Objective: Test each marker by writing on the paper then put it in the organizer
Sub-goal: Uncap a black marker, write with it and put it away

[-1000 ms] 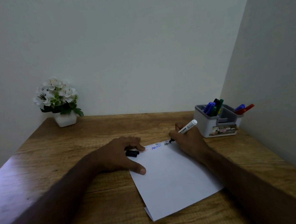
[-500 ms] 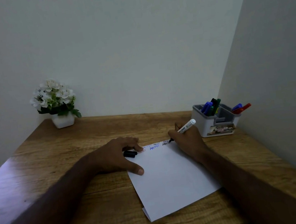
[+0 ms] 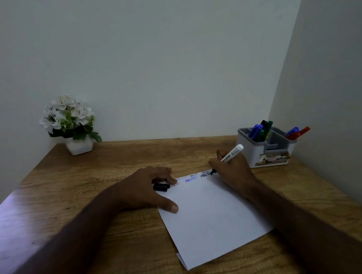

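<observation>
Right hand point(image 3: 233, 171) fingers pinch a marker point(image 3: 229, 156), tip on the paper point(image 3: 211, 220), black test word part-written. Left hand point(image 3: 146, 188) lies flat on the paper's edge, cap point(image 3: 161, 187) underneath. Several markers already stand in the organizer point(image 3: 266, 148) right of the paper; this one remains.

A white marker point(image 3: 231, 153) with a black tip is pinched in the right hand point(image 3: 233, 171), tilted, tip on the far edge of the paper point(image 3: 211, 220). The white sheet lies between the hands under the left hand point(image 3: 145, 189), bearing red, blue and black letters. A black cap point(image 3: 161, 187) lies under the left fingers. The grey-white organizer point(image 3: 266, 148), just beyond the right hand, holds blue, green, black and red markers.
</observation>
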The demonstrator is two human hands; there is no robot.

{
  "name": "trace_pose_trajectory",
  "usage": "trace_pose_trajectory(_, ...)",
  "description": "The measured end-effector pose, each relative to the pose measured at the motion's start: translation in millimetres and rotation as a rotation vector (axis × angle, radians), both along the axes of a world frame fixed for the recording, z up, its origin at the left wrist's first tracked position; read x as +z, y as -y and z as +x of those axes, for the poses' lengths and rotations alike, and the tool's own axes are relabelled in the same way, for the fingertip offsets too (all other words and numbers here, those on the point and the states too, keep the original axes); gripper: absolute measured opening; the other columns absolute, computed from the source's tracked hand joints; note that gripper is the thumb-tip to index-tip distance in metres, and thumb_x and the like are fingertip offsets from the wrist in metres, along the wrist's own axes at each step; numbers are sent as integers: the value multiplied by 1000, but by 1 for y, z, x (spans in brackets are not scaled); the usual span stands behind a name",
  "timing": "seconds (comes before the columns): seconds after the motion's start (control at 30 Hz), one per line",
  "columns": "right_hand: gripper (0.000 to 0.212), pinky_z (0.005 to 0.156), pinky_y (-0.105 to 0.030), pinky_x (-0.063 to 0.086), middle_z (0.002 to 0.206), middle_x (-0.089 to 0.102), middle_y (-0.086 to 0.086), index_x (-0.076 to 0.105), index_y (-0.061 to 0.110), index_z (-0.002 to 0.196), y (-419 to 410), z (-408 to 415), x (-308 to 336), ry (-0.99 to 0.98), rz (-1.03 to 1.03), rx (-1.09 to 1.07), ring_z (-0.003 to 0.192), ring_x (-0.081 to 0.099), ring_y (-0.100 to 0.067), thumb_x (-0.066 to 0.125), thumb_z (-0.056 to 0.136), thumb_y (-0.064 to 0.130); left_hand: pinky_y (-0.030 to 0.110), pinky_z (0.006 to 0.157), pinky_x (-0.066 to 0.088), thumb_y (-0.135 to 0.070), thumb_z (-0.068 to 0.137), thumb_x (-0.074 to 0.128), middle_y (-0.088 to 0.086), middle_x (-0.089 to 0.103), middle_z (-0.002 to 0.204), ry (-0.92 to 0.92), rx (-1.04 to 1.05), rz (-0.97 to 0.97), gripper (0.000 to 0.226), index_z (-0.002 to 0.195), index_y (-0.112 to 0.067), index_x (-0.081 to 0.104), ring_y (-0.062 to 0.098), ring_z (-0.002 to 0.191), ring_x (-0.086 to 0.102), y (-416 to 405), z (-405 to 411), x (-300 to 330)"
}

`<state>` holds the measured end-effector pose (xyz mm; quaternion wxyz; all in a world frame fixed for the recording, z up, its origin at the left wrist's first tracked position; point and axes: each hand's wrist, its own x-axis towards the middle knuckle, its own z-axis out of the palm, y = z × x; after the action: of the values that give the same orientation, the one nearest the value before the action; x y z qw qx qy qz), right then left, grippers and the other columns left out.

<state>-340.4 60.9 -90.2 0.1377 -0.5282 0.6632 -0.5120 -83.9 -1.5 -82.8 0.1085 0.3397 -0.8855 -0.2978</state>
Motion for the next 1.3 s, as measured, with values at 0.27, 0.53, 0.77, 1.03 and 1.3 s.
trace_pose_trajectory(0.27,35,51,-29,26,54,33,3,34,16,59,1,-1,0,-9,5,5,54,32,-12,64,76,12,23,100,26,-60,57,83,-17,30,154,20,0,-12,71,122,-44,58,3,129,31,-1,0,1)
trace_pose_trajectory(0.53,37,53,-30,26,56,33,-1,31,18,57,0,-1,1,25,-2,-16,55,32,-14,63,74,13,23,99,25,-58,58,84,-16,30,154,12,1,-17,70,122,-44,58,0,123,29,-3,0,3)
trace_pose_trajectory(0.77,36,52,-29,27,54,35,3,30,19,57,1,-2,0,49,14,-28,53,33,-12,62,72,19,23,102,26,-56,58,85,-17,30,154,-3,6,3,70,121,-43,59,8,136,31,-4,0,3)
trace_pose_trajectory(1.03,31,52,-29,24,58,31,-1,32,18,60,0,-3,-1,65,-9,6,55,30,-12,61,71,19,24,103,25,-56,58,84,-16,28,155,12,13,5,71,123,-43,58,10,139,30,-5,0,3)
trace_pose_trajectory(1.3,28,55,-27,39,58,50,1,43,12,65,-3,-6,2,214,-193,-6,56,54,-8,66,78,1,20,102,30,-56,58,84,-22,39,145,-7,23,-7,76,127,-41,57,2,131,39,-5,5,7)
